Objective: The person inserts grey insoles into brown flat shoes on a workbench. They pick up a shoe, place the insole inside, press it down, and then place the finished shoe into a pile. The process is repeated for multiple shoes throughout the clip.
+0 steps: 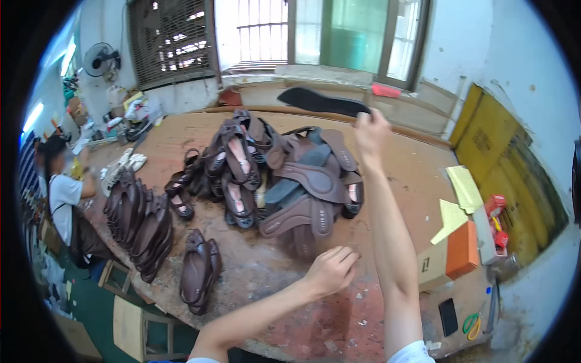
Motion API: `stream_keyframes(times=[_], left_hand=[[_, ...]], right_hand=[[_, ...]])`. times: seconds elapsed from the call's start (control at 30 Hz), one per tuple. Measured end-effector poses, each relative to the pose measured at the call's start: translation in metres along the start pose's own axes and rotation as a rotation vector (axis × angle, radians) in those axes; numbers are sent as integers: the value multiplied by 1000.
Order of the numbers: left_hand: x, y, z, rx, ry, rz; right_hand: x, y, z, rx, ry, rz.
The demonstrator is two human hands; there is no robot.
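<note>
My right hand (372, 130) is raised over the far side of the table, pinching one end of a black insole (321, 101) that points left. Lower down, my left hand (333, 270) hovers above the near table with its fingers curled; whatever they may hold is hidden. Just beyond it, a brown insole (302, 242) is smeared by motion at the front of the pile. Several more brown insoles (308, 181) lie loosely overlapped there, with a bluish-grey insole (290, 192) among them. Dark brown shoes (236, 157) are heaped against their left side.
Nested brown shoes (139, 224) line the table's left edge, and a pair of shoes (200, 272) stands nearer me. At right are yellow papers (465, 189), an orange-and-tan box (451, 257), a phone (448, 317) and scissors (471, 327). A person (63, 193) is at the far left.
</note>
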State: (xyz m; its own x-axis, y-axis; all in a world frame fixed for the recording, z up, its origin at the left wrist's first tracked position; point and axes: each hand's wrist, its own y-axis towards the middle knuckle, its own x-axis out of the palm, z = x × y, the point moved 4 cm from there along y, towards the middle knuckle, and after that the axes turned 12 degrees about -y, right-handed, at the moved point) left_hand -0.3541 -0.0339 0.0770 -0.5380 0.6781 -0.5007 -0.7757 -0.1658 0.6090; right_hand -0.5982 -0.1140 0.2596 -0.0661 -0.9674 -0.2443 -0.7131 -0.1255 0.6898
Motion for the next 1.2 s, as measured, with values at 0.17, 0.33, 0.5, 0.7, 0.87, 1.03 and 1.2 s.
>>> stream_keyframes(times=[0.17,0.33,0.5,0.7,0.87,1.03,1.2], left_hand=[[106,86,-110,-80,573,11],[112,116,-191,-449,681,83],[101,63,-110,-288,368,12],[29,-143,18,-131,66,-87],[-52,-232,57,-143,6,-278],[-107,-242,81,-327,-49,-53],[-105,-294,45,-1072,-392,438]], right_hand=[[-186,-61,77,447,685,-13],[-240,-192,43,632,931,24],[-321,-282,88,651,1022,-9],[-346,-362,84,1128,642,-162],[-353,-377,47,839,498,-654],[-280,-377,-10,117,-109,-1103],[-219,-394,-20,-295,-170,-1246]])
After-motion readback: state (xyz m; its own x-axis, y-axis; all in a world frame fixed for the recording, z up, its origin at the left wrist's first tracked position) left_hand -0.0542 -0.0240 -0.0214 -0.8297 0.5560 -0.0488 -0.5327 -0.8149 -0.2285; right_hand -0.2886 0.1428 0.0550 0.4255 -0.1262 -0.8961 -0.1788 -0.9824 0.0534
